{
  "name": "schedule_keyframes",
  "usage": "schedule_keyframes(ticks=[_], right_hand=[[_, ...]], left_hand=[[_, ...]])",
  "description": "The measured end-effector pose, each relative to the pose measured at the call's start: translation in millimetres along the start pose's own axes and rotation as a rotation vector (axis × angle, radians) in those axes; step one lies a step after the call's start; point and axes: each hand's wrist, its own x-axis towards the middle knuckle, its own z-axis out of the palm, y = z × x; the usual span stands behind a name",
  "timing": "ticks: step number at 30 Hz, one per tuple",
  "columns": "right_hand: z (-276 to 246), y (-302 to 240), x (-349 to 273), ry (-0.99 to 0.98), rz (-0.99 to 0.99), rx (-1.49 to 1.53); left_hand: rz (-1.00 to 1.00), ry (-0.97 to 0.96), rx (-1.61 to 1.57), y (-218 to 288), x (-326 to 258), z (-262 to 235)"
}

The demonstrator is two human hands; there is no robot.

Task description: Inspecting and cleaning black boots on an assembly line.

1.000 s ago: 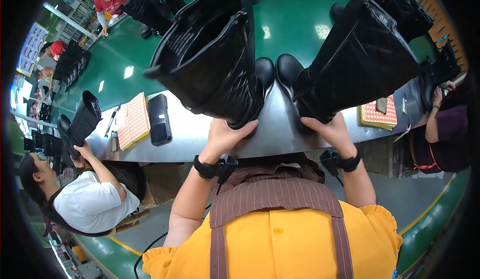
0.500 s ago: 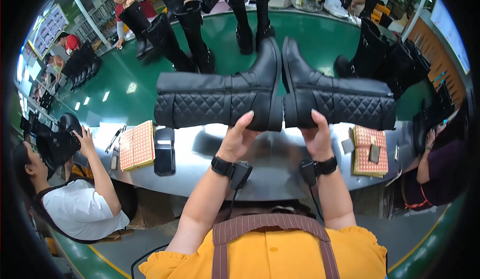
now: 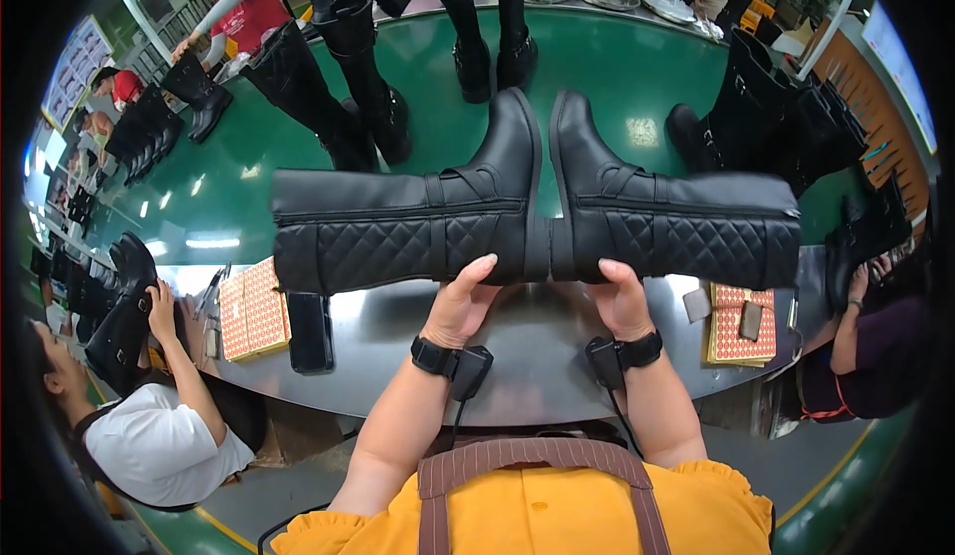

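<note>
Two tall black boots with quilted panels and ankle straps lie sideways in the air, sole to sole, toes pointing away from me. My left hand grips the left boot near its heel, thumb on top and fingers hidden beneath. The right boot rests in my right hand in the same way, its shaft reaching right. Their heels meet or nearly meet in the middle, while the toes stand slightly apart. Both boots are above the metal work surface and the green table.
Several upright black boots stand on the green table, with more boots at right. Patterned card stacks lie left and right; a black phone-like case is beside the left one. Co-workers sit close on both sides.
The boots have come slightly nearer to me and the left one has shifted left, its toe moving further from the other's. Across the table, a person in red has set down a boot at the left.
</note>
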Motion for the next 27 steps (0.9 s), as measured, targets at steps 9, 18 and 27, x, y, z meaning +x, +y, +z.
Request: schedule_keyframes(ticks=[9, 18, 27], right_hand=[[56, -33, -18, 0.161, -0.173, -0.948], [3, -17, 9, 0.034, -0.309, -0.326], [-17, -6, 9, 0.049, -0.140, -0.178]], left_hand=[[-0.089, 0.149, 0.415, -35, -13, -7], [-0.176, 0.303, 0.262, -33, -77, -54], [-0.155, 0.294, 0.238, -30, -78, -53]])
